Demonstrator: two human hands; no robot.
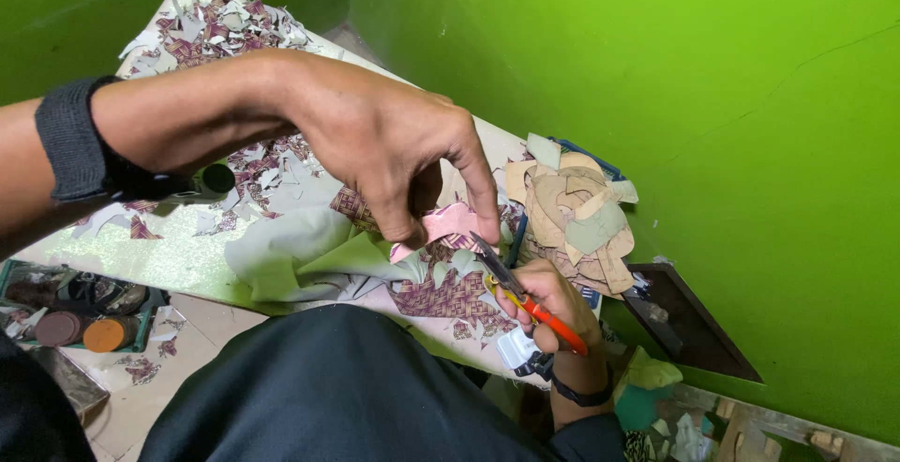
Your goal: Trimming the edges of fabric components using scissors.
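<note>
Pinch the pink cut-out (448, 222) close to the cut line, as the left hand (389, 157) does here: thumb and forefinger clamped on its upper edge, the other fingers curled clear of the blades. Lift it just off the purple woven-print sheet (441, 295) and the pale green sheet (300, 251) beneath, so that only the one layer appears to sit between the blades.

Grip the orange-handled scissors (525, 298) firmly but not stiffly. Right hand (555, 295) closed around the handles, blades parted a little, tips against the lower right edge of the pink piece, just beside the left forefinger. Probably best to cut with the inner part of the blades in short bites and turn the piece, not the scissors, round each curve. Mind that forefinger: very near the steel, the likeliest thing to get nicked.

Hold the work over the board (178, 260) on the lap, between the heap of patterned scraps (216, 31) at the far end and the stack of tan cut shapes (574, 211) by the green wall (712, 96). Let offcuts drop onto the board rather than toward the tray of round tins (80, 323) at lower left.
</note>
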